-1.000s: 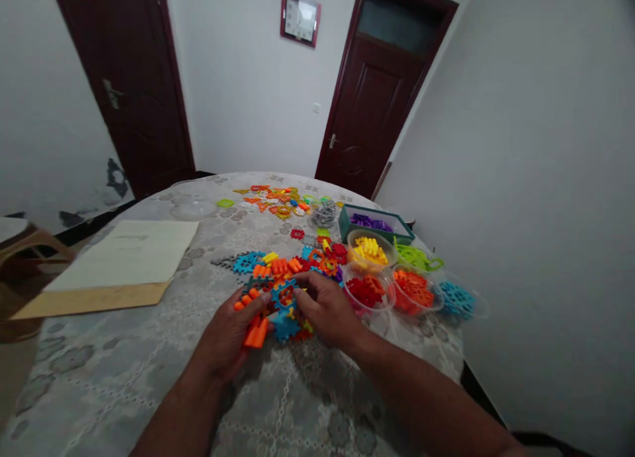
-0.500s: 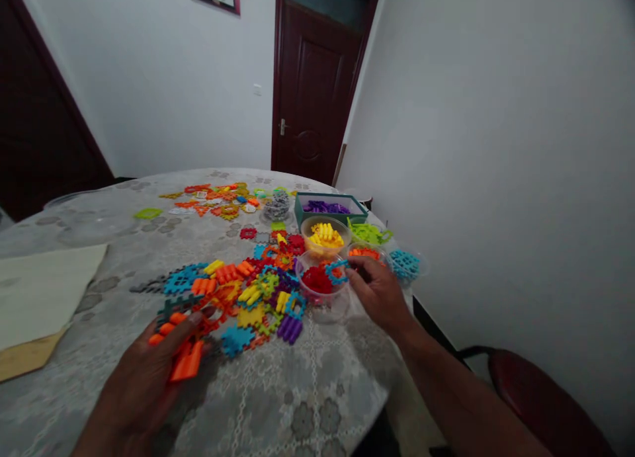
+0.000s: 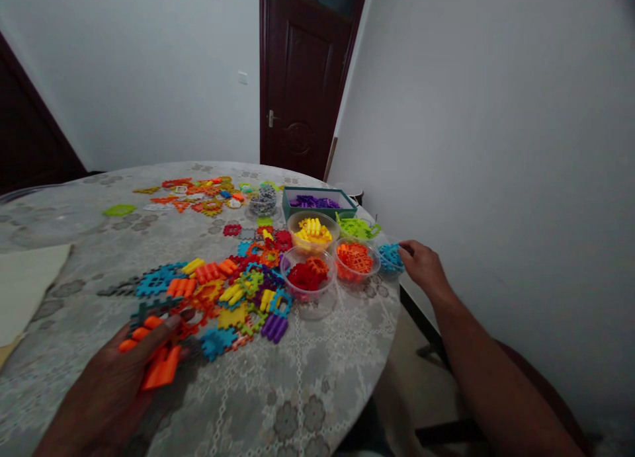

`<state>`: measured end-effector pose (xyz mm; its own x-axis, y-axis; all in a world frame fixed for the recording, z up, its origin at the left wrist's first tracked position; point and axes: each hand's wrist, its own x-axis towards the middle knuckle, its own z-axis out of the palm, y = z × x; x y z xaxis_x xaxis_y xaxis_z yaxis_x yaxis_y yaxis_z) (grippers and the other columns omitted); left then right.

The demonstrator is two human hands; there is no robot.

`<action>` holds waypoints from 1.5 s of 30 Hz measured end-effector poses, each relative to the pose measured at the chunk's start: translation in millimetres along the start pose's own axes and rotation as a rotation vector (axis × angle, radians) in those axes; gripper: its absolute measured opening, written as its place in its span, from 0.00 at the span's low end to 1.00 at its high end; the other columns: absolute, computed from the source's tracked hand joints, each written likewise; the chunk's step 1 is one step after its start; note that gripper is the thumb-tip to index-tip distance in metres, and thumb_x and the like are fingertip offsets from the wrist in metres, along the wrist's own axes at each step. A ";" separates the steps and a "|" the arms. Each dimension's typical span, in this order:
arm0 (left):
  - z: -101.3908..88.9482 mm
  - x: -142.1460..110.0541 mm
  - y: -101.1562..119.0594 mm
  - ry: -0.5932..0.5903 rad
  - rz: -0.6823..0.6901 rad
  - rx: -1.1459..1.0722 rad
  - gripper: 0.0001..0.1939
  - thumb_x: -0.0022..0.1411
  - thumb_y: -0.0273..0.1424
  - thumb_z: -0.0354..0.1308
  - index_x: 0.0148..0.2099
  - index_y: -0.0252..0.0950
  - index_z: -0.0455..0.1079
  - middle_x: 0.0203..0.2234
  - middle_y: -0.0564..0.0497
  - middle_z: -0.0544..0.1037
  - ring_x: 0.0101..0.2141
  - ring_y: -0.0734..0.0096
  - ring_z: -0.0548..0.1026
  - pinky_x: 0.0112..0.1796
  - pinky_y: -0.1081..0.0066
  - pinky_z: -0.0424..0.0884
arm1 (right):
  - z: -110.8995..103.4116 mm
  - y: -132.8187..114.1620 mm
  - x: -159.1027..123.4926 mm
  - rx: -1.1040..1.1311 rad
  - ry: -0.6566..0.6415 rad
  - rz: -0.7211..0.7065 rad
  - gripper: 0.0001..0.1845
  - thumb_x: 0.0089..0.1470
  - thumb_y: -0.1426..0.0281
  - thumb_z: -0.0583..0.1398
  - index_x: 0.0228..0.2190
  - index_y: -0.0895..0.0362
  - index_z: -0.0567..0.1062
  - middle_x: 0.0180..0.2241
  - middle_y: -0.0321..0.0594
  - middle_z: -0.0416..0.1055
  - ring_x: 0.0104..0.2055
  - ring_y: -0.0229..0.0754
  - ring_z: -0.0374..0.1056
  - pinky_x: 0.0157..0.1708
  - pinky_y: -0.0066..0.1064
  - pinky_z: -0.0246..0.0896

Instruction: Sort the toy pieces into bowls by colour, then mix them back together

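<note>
My left hand (image 3: 106, 377) is closed around several orange plastic building pieces (image 3: 163, 368) with rounded, finger-like ribs, above the near left of the table. My right hand (image 3: 425, 266) reaches the clear bowl of blue pieces (image 3: 390, 256) at the table's right edge. Its fingers are drawn together at the bowl's rim, and what they hold, if anything, is hidden. Close by are a bowl of orange pieces (image 3: 354, 257) and a bowl of red pieces (image 3: 303, 276), which has an orange one on top. A mixed pile of colourful interlocking pieces (image 3: 232, 316) spreads beside my left hand.
Behind stand a bowl of yellow pieces (image 3: 313, 231), green pieces (image 3: 357, 227), a green box with purple pieces (image 3: 317, 202) and a bowl of grey pieces (image 3: 262, 200). More loose pieces (image 3: 206, 189) lie at the back. A pale board (image 3: 30, 285) rests at left.
My right hand has moved right, from over the red bowl to the blue bowl; the blue piece it held is no longer distinguishable. My left hand still grips the orange pieces. The view has shifted right.
</note>
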<state>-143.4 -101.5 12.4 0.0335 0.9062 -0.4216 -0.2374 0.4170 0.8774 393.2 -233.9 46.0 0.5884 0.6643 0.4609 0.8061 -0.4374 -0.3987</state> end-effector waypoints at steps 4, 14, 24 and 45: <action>5.3 -9.2 1.7 0.012 0.054 -0.012 0.20 0.50 0.29 0.76 0.42 0.39 0.71 0.27 0.53 0.81 0.21 0.70 0.77 0.20 0.72 0.77 | 5.8 -4.1 -4.5 -0.059 0.023 -0.054 0.23 0.57 0.65 0.53 0.44 0.60 0.83 0.44 0.54 0.83 0.44 0.53 0.78 0.50 0.44 0.70; 12.5 -23.6 1.0 -0.092 0.145 -0.121 0.15 0.54 0.31 0.74 0.40 0.35 0.72 0.30 0.51 0.79 0.22 0.74 0.75 0.22 0.74 0.77 | 7.2 -150.2 -75.3 0.257 0.048 -0.571 0.16 0.66 0.65 0.55 0.47 0.53 0.80 0.48 0.49 0.81 0.51 0.53 0.77 0.55 0.49 0.72; 9.4 -21.7 -2.0 -0.142 0.132 -0.151 0.18 0.53 0.33 0.76 0.42 0.35 0.73 0.33 0.49 0.81 0.25 0.71 0.79 0.23 0.74 0.76 | 57.7 -289.6 -162.8 0.663 -0.617 -0.785 0.23 0.67 0.74 0.57 0.61 0.52 0.72 0.57 0.49 0.77 0.56 0.50 0.75 0.58 0.48 0.71; 7.7 -17.1 -0.5 -0.134 0.030 -0.020 0.18 0.52 0.31 0.76 0.43 0.36 0.75 0.38 0.45 0.84 0.29 0.68 0.81 0.23 0.74 0.78 | 51.1 -262.4 -141.4 0.745 -0.418 -0.686 0.11 0.68 0.70 0.57 0.48 0.52 0.79 0.43 0.43 0.81 0.45 0.44 0.76 0.48 0.35 0.71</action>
<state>-136.4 -116.7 20.9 0.1550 0.9201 -0.3597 -0.2597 0.3892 0.8838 95.2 -182.1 45.0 -0.1522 0.8415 0.5185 0.6307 0.4866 -0.6046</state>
